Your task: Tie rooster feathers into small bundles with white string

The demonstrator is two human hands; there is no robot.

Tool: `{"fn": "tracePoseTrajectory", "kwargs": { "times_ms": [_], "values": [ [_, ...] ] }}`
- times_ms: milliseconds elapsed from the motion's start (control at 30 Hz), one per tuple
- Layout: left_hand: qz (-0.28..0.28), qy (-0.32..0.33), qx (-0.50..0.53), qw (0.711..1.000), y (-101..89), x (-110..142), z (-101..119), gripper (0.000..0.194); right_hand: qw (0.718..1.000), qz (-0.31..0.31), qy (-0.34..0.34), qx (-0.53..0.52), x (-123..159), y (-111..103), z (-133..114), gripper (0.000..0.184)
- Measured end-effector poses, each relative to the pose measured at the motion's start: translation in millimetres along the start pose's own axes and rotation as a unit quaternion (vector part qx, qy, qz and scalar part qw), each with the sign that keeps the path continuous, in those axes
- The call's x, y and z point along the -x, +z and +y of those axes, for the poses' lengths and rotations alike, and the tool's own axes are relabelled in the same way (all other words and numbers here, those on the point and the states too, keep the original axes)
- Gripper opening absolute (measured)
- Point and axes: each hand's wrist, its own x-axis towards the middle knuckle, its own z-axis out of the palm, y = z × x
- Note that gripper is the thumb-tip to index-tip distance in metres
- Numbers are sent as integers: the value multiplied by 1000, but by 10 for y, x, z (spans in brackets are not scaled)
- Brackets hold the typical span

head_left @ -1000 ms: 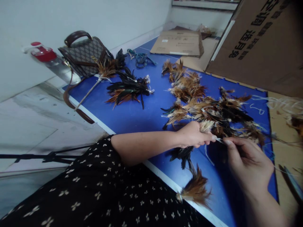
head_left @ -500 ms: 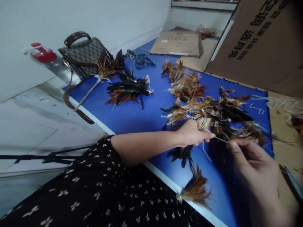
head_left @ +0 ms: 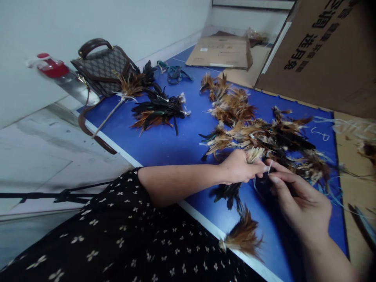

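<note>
Two hands busy: left hand (head_left: 242,167) fisted round feather bundle (head_left: 254,154) above blue table (head_left: 190,147), right hand (head_left: 302,197) pinching white string (head_left: 270,168) right beside it. Imo: squeeze bundle firmly, pull string snug, don't allow slack.

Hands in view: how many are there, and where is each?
2. The left hand is over the blue table, gripping a feather bundle with pale quill ends sticking out; the right hand is beside it, at a white strand. No other hand shows.
</note>
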Motion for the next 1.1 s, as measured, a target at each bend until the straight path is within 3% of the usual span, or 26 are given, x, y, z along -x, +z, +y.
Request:
{"fn": "tracePoseTrajectory", "kwargs": {
  "times_ms": [267,500,600,733,867,933,1000,1100],
  "values": [
    [-26,11,20,999,-60,-124,-109,43,993,-13,-86,76,-31,-24,89,13],
    [-44,45,-37,997,-91,-150,-177,45,977,-37,-176,115,-65,-15,35,9],
    [-32,52,-30,998,-91,-135,-144,43,991,9,-104,83,-29,3,-93,7],
    [-17,47,-18,999,-83,-154,-125,36,990,116,79,-5,-24,-8,-216,32],
    [-33,50,-25,998,-70,-151,-137,28,980,6,181,-84,-92,-13,-126,62],
    [-48,45,-33,997,-68,-133,-124,22,970,-46,208,-115,-115,-7,-49,68],
    [-65,36,-39,996,-69,-113,-98,19,964,-59,225,-131,-116,-10,7,67],
    [-79,30,-41,996,-73,-95,-69,24,965,-25,228,-131,-88,-36,31,60]
  ]
}}
